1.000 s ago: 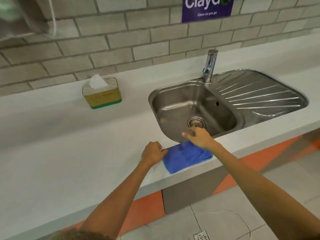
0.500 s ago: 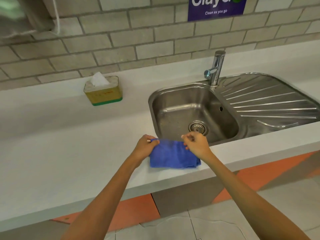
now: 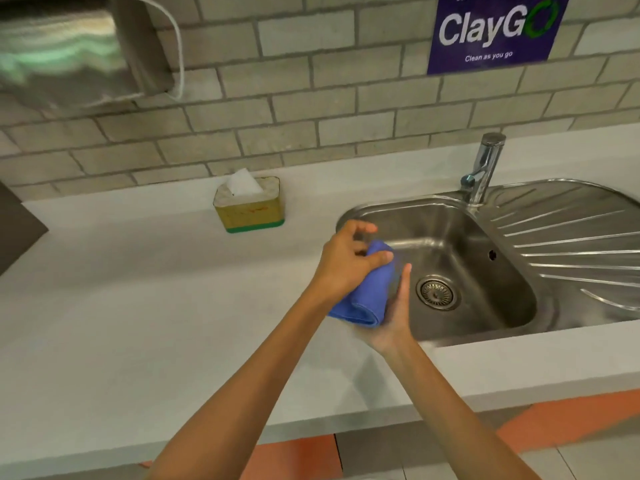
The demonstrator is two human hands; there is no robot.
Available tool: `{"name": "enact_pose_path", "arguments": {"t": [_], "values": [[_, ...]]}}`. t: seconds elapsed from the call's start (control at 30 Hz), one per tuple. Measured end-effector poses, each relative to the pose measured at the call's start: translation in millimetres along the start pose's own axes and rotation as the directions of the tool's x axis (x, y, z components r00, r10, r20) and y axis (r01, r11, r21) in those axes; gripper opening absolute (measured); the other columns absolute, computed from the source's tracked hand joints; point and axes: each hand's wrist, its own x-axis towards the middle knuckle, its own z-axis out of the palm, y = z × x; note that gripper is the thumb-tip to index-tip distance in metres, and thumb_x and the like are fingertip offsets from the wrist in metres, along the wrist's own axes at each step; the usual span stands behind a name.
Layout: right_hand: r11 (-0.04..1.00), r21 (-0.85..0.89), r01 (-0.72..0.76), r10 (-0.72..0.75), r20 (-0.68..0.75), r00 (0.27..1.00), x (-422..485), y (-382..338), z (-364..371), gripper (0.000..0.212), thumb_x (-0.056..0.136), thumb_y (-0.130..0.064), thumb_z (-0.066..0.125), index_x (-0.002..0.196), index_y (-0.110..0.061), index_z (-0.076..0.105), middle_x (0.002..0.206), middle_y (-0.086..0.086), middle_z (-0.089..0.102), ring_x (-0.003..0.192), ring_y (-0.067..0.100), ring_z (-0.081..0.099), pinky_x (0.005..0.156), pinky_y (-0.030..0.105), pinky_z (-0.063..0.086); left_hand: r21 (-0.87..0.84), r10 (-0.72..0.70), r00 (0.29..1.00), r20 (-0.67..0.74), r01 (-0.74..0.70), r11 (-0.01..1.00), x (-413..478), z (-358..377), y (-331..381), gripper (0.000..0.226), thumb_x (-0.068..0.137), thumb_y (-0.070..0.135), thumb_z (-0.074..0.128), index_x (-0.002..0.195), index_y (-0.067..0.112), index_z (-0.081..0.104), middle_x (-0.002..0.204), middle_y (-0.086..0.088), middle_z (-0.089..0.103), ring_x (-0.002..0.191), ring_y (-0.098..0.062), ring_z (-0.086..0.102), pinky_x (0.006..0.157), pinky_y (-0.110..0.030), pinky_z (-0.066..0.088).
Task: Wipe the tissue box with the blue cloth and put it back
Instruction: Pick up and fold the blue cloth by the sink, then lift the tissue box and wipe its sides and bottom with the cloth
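Note:
The tissue box is yellow with a green base and a white tissue sticking out of its top; it stands upright on the grey counter near the brick wall. The folded blue cloth is lifted off the counter, held between both hands by the sink's left rim. My left hand grips it from above, fingers curled over the top. My right hand supports it from below and the right side, palm up. The box is well apart from both hands, up and to the left.
A steel sink with a drain and drainboard lies to the right, a tap behind it. A metal dispenser hangs on the wall at upper left. A purple sign is on the bricks. The counter's front edge runs below my arms.
The cloth lay on the counter's front edge with both hands pinching it; now both hands have lifted it up and forward to the sink's left rim. The camera moved closer.

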Motion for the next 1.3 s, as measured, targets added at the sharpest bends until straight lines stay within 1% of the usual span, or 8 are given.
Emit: {"name": "enact_pose_path", "arguments": {"t": [0.33, 0.53, 0.87, 1.03, 1.07, 1.13, 1.2, 1.3], "values": [[0.962, -0.263, -0.067, 0.099, 0.111, 0.989, 50.4, 44.2, 71.3, 0.052, 0.078, -0.037, 0.059, 0.123, -0.011, 0.060, 0.117, 0.014, 0.066, 0.109, 0.034, 0.058, 0.104, 0.049, 0.039, 0.113, -0.082, 0.946, -0.314, 0.123, 0.986, 25.9, -130.9, -77.3, 0.042, 0.080, 0.041, 0.067, 0.113, 0.018, 0.058, 0.104, 0.002, 0.063, 0.077, -0.006, 0.057, 0.065, -0.013, 0.045], [0.818, -0.571, -0.065, 0.130, 0.072, 0.989, 96.4, 81.2, 103.8, 0.045, 0.088, -0.053, 0.043, 0.110, -0.023, 0.067, 0.103, 0.001, 0.074, 0.095, 0.015, 0.069, 0.080, 0.030, 0.056, -0.617, -0.251, 0.947, 0.199, 0.320, 0.718, 21.8, -173.2, -127.4, 0.034, 0.076, 0.048, 0.061, 0.101, 0.027, 0.073, 0.111, 0.000, 0.073, 0.106, -0.014, 0.067, 0.077, -0.024, 0.057], [0.674, -0.739, 0.011, -0.037, -0.019, 0.999, 177.8, 99.5, 117.3, 0.051, 0.083, 0.002, 0.061, 0.132, -0.002, 0.046, 0.126, 0.020, 0.060, 0.108, 0.027, 0.061, 0.084, 0.029, 0.052, -0.737, -0.520, 0.825, 0.219, 0.489, 0.466, 50.0, -223.1, -181.7, 0.025, 0.075, 0.023, 0.065, 0.097, 0.010, 0.067, 0.084, -0.011, 0.076, 0.069, -0.022, 0.073, 0.053, -0.029, 0.058], [0.704, -0.705, 0.087, -0.275, -0.158, 0.948, 236.0, 57.8, 106.6, 0.033, 0.088, -0.001, 0.054, 0.121, 0.003, 0.052, 0.106, 0.022, 0.060, 0.100, 0.036, 0.059, 0.091, 0.042, 0.050, -0.700, -0.570, 0.822, 0.003, 0.409, 0.586, 98.0, -266.3, -205.9, 0.033, 0.078, 0.004, 0.056, 0.053, 0.015, 0.037, 0.051, -0.005, 0.034, 0.043, -0.013, 0.045, 0.059, -0.024, 0.058], [0.673, -0.732, 0.103, -0.323, -0.166, 0.932, 248.0, 50.9, 106.1, 0.035, 0.089, -0.006, 0.055, 0.122, 0.003, 0.053, 0.106, 0.019, 0.059, 0.099, 0.030, 0.057, 0.094, 0.042, 0.048, -0.675, -0.545, 0.838, 0.002, 0.403, 0.618, 109.0, -273.8, -205.8, 0.040, 0.067, 0.000, 0.057, 0.048, 0.016, 0.026, 0.049, -0.005, 0.021, 0.042, -0.015, 0.031, 0.061, -0.029, -0.011], [0.588, -0.800, 0.124, -0.390, -0.146, 0.909, 271.3, 41.4, 105.6, 0.040, 0.091, -0.017, 0.054, 0.127, 0.000, 0.052, 0.115, 0.014, 0.058, 0.104, 0.024, 0.055, 0.100, 0.039, 0.043, -0.632, -0.560, 0.819, -0.124, 0.369, 0.681, 133.3, -284.8, -213.2, 0.017, 0.078, 0.005, 0.058, 0.069, 0.018, 0.052, 0.063, -0.005, 0.043, 0.060, -0.018, 0.046, 0.055, -0.021, 0.043], [0.540, -0.832, 0.129, -0.400, -0.118, 0.909, 289.7, 37.0, 107.0, 0.042, 0.092, -0.025, 0.051, 0.129, -0.005, 0.051, 0.127, 0.011, 0.055, 0.117, 0.025, 0.051, 0.108, 0.039, 0.037, -0.562, -0.535, 0.773, -0.342, 0.288, 0.776, 155.5, -289.0, -225.9, 0.028, 0.095, 0.011, 0.046, 0.122, 0.003, 0.047, 0.099, -0.011, 0.051, 0.098, -0.031, 0.055, 0.083, -0.043, 0.049], [0.542, -0.832, 0.118, -0.359, -0.102, 0.928, 314.2, 37.5, 105.5, 0.049, 0.094, -0.032, 0.046, 0.137, -0.008, 0.043, 0.142, 0.008, 0.046, 0.133, 0.024, 0.040, 0.114, 0.037, 0.029, -0.485, -0.498, 0.713, -0.493, 0.250, 0.838, 186.0, -283.6, -227.8, 0.037, 0.097, 0.013, 0.044, 0.132, 0.004, 0.036, 0.116, -0.017, 0.052, 0.121, -0.036, 0.049, 0.099, -0.042, 0.041]]}}
